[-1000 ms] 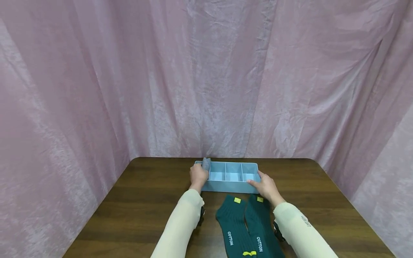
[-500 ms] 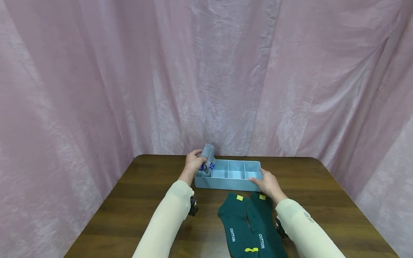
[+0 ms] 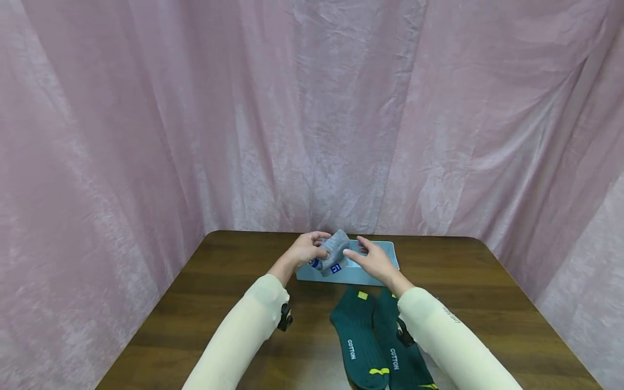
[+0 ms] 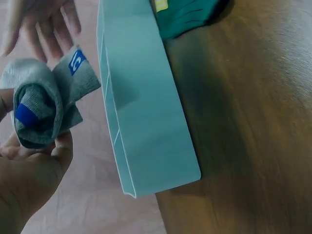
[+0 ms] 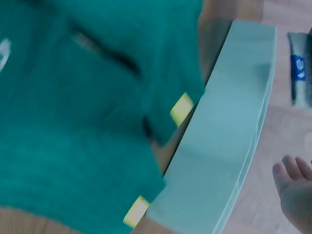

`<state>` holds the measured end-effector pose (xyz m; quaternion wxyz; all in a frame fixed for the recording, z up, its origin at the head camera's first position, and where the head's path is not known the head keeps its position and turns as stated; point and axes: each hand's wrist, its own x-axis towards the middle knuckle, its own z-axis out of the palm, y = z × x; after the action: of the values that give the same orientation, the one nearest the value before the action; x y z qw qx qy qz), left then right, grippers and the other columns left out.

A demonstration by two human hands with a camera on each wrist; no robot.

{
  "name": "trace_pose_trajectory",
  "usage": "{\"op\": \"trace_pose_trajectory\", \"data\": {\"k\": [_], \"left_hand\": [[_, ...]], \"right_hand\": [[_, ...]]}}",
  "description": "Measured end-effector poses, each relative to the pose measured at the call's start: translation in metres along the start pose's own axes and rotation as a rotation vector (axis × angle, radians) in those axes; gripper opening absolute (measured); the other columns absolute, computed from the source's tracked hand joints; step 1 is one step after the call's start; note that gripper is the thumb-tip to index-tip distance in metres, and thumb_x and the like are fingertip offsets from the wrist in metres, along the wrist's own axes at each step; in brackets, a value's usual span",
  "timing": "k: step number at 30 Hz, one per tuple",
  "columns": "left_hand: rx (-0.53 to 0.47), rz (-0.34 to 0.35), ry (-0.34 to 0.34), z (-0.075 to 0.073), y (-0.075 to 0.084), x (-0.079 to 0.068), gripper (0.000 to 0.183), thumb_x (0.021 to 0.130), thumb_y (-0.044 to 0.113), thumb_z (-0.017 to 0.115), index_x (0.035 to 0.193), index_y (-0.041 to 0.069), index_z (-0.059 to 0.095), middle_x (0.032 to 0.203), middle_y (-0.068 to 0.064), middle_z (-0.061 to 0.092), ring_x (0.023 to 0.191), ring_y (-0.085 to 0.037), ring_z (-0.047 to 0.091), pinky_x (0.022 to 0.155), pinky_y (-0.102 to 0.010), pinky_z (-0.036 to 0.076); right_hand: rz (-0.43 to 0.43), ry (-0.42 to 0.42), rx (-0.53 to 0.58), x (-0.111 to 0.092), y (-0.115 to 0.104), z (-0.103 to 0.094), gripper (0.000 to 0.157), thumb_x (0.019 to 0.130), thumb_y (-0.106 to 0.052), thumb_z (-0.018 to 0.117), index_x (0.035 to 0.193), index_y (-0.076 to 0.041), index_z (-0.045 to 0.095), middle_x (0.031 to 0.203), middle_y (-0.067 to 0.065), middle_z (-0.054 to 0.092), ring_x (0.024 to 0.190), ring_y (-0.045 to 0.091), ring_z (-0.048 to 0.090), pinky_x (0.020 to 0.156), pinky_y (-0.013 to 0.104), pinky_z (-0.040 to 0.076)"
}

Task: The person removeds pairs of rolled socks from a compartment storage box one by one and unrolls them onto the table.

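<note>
A rolled grey pair of socks with blue patches is held up over the light-blue divided box. My left hand grips the roll, thumb on one side and fingers on the other. In the left wrist view the roll's open end faces the camera, with a loose flap bearing a blue label. My right hand is spread close to the roll's right side, holding nothing. Hands and roll hide much of the box's inside.
Two dark green socks with yellow tags and white lettering lie flat on the wooden table in front of the box, partly under the right forearm. A pink curtain hangs behind the table.
My left hand has lifted the grey sock roll from the box's left compartment and brought it right, over the box. My right hand has left the box's right end and moved toward the roll.
</note>
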<state>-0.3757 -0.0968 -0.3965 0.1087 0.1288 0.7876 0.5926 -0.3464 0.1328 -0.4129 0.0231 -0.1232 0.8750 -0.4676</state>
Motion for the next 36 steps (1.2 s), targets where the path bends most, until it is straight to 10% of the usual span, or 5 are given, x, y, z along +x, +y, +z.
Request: {"op": "trace_pose_trajectory", "data": {"k": [5, 11, 23, 30, 36], "left_hand": [[0.072, 0.016, -0.126, 0.008, 0.000, -0.007, 0.059, 0.079, -0.005, 0.068, 0.136, 0.005, 0.057, 0.117, -0.013, 0.067, 0.093, -0.021, 0.064, 0.072, -0.031, 0.053], [0.124, 0.022, -0.122, 0.015, -0.007, -0.014, 0.056, 0.082, 0.001, 0.072, 0.136, 0.006, 0.058, 0.115, -0.011, 0.068, 0.093, -0.021, 0.065, 0.076, -0.033, 0.054], [-0.025, -0.047, -0.114, 0.000, -0.031, -0.034, 0.044, 0.094, 0.026, 0.070, 0.129, 0.002, 0.058, 0.113, -0.013, 0.064, 0.098, -0.024, 0.065, 0.090, -0.049, 0.052], [0.004, -0.048, -0.152, -0.013, -0.040, -0.052, 0.029, 0.093, 0.020, 0.071, 0.115, 0.003, 0.064, 0.103, -0.010, 0.066, 0.089, -0.021, 0.067, 0.088, -0.052, 0.052], [-0.014, -0.073, -0.204, -0.018, -0.045, -0.067, 0.032, 0.094, 0.018, 0.070, 0.118, -0.001, 0.062, 0.104, -0.012, 0.065, 0.088, -0.022, 0.067, 0.089, -0.056, 0.051]], "right_hand": [[0.031, -0.105, 0.122, -0.003, -0.006, 0.009, 0.071, 0.095, -0.050, 0.062, 0.147, -0.005, 0.044, 0.136, 0.018, 0.056, 0.119, 0.033, 0.056, 0.099, 0.050, 0.046], [0.041, -0.100, 0.277, -0.010, -0.001, 0.018, 0.040, 0.098, -0.029, 0.065, 0.122, 0.001, 0.062, 0.103, 0.010, 0.069, 0.086, 0.020, 0.066, 0.081, 0.038, 0.056], [0.164, 0.010, 0.512, -0.019, -0.010, 0.034, 0.039, 0.096, -0.024, 0.067, 0.124, 0.002, 0.058, 0.114, 0.017, 0.065, 0.095, 0.024, 0.068, 0.085, 0.042, 0.055], [-0.044, -0.014, 0.077, -0.027, -0.010, 0.042, 0.076, 0.089, -0.036, 0.075, 0.151, -0.009, 0.039, 0.142, 0.018, 0.051, 0.126, 0.034, 0.052, 0.098, 0.052, 0.046], [-0.259, -0.115, -0.182, -0.035, -0.015, 0.048, 0.066, 0.087, -0.037, 0.078, 0.144, -0.017, 0.052, 0.137, 0.008, 0.056, 0.112, 0.023, 0.057, 0.093, 0.047, 0.048]]}}
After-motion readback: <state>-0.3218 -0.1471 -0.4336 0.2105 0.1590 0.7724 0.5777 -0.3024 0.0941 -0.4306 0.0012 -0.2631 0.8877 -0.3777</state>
